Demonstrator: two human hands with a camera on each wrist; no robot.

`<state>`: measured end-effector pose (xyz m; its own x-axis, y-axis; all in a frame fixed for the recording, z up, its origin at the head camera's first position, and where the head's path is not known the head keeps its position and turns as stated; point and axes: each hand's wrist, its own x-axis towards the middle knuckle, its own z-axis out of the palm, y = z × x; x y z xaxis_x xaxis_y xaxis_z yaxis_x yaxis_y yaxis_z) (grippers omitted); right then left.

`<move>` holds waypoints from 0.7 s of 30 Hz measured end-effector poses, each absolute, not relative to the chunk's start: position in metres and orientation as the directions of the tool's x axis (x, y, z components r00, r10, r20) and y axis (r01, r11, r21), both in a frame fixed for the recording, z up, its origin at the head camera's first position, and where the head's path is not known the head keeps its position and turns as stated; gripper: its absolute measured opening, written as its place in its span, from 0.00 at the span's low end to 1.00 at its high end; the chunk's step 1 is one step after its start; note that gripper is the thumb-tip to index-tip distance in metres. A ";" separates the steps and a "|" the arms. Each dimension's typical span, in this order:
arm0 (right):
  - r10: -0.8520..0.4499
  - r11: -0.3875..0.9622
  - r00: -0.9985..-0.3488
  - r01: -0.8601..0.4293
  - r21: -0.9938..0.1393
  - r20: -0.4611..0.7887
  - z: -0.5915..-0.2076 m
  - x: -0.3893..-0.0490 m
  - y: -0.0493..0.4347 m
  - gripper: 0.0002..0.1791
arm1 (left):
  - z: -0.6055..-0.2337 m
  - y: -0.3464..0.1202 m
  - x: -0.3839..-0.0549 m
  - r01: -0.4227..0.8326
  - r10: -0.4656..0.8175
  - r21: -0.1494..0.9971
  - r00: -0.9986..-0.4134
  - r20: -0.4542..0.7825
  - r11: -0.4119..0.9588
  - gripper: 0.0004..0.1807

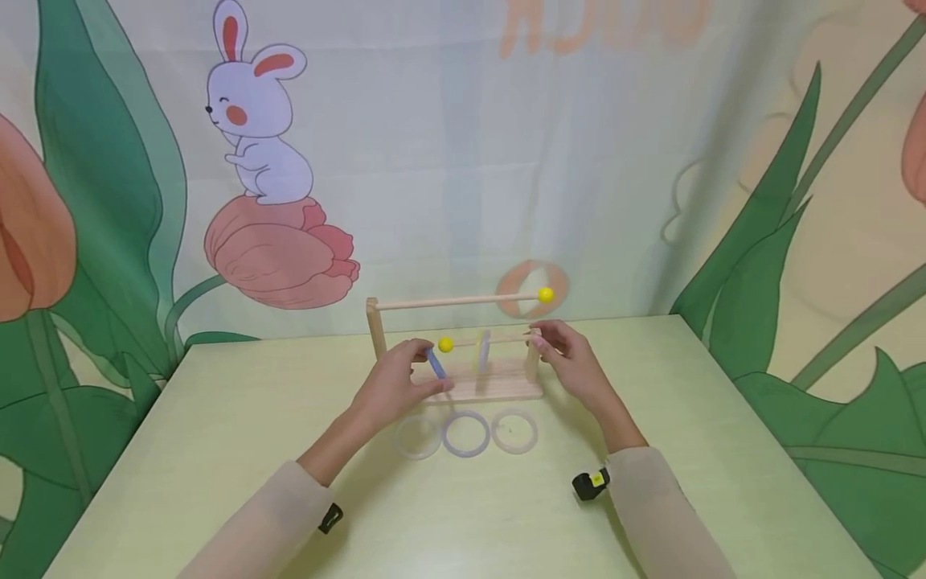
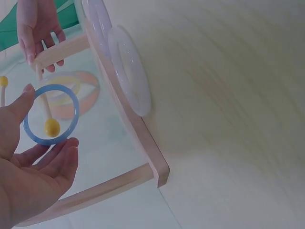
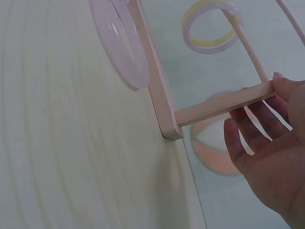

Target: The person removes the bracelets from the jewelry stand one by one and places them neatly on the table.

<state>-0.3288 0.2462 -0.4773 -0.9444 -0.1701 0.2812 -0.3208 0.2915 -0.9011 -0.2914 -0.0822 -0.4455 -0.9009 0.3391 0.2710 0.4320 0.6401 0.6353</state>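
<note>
On the bench (image 1: 217,450), a wooden stand (image 1: 499,391) carries a yellow ring (image 1: 477,354) and a pale purple ring (image 1: 485,351) on its lower rod (image 1: 509,339); its upper rod (image 1: 456,302) bears none. The left hand (image 1: 394,378) has a narrow grip, pinching a blue ring (image 1: 436,363) by that rod's yellow ball (image 1: 445,344); whether it is over the ball, I cannot tell. The right hand (image 1: 575,362) holds the near-side post (image 1: 533,367) at its top. Three loose rings (image 1: 466,455) lie in front, so the work looks partway done.
</note>
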 end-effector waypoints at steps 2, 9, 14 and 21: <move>-0.174 0.302 -0.947 -0.311 -0.901 0.269 -0.477 -0.330 0.247 0.21 | -0.446 -0.086 -0.287 0.431 0.354 0.646 -0.900 0.254 0.630 0.39; -0.171 0.321 -0.947 -0.314 -0.894 0.271 -0.478 -0.330 0.247 0.21 | -0.455 -0.106 -0.270 0.464 0.447 0.693 -0.866 0.224 0.551 0.37; -0.173 0.303 -0.939 -0.337 -0.891 0.297 -0.479 -0.330 0.247 0.21 | -0.462 -0.119 -0.255 0.469 0.498 0.698 -0.848 0.183 0.542 0.35; -0.167 0.319 -0.938 -0.342 -0.884 0.303 -0.481 -0.330 0.248 0.22 | -0.471 -0.130 -0.231 0.483 0.558 0.687 -0.819 0.136 0.542 0.35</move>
